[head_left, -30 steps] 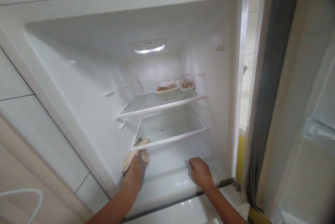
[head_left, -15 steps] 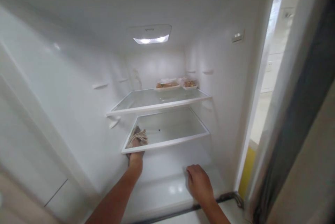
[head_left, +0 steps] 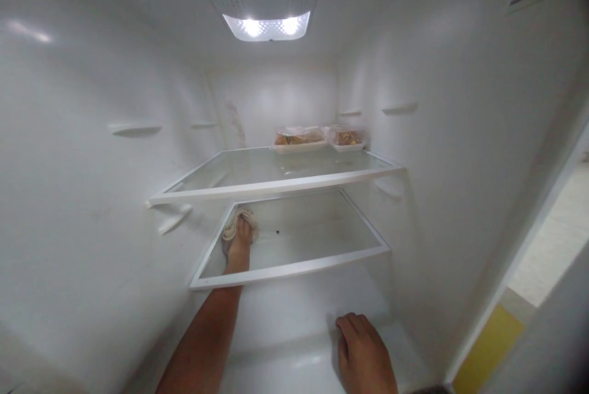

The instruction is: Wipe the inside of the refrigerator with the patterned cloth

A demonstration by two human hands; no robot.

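Observation:
My left hand [head_left: 242,237] is closed on a beige and grey cloth [head_left: 230,228], bunched at the left rear of the lower glass shelf [head_left: 317,222]. The shelf's white front edge crosses over my forearm, so the hand appears beneath the glass and shows through it. A small dark red speck [head_left: 277,232] lies to the right of the cloth. Low in the fridge, my right hand [head_left: 365,351] rests near the bottom surface with its fingers curled; I see nothing in them.
On the upper glass shelf [head_left: 248,167], two wrapped food trays stand at the back: a longer one [head_left: 299,137] and a smaller one [head_left: 347,138]. A lit lamp [head_left: 267,26] is in the ceiling. Shelf supports [head_left: 135,129] stick out of the side walls.
The view has moved closer into the fridge. My left hand has pushed the cloth deeper, toward the back of the lower shelf. My right hand stays low, fingers still curled.

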